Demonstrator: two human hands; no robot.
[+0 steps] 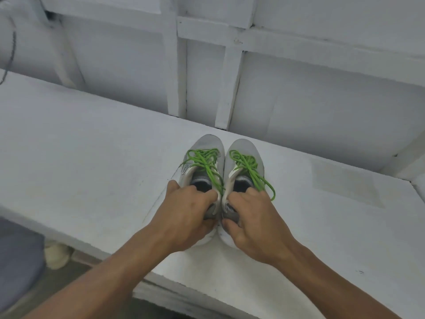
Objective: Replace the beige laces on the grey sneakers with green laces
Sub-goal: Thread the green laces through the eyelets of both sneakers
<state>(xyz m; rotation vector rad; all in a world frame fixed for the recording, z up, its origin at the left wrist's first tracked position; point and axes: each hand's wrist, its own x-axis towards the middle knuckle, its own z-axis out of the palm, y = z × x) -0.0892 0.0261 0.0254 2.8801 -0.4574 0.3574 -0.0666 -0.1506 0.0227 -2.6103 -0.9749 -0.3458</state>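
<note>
Bare forearms lowest in view, reaching forward and converging. Left hand curled round the heel of the left sneaker, fingers hooked over the collar into the opening, thumb tucked beneath at the back. Right hand gripping the heel of the right sneaker likewise, fingers bent over the collar, thumb pressed on the back of the heel. Both shoes grey, side by side and touching along their inner edges, toes pointing away, standing on the white worktop close to its far edge. Green laces on both, bunched in loose tangles over the tongues. On the left sneaker, one strand running down to the collar by the fingers. On the right sneaker, a loose end trailing over the outer side, just beside the knuckles. White panelled wall with upright battens behind. Down at the left, below the worktop's near edge, a grey rounded shape and a pale object, both too blurred to name.
</note>
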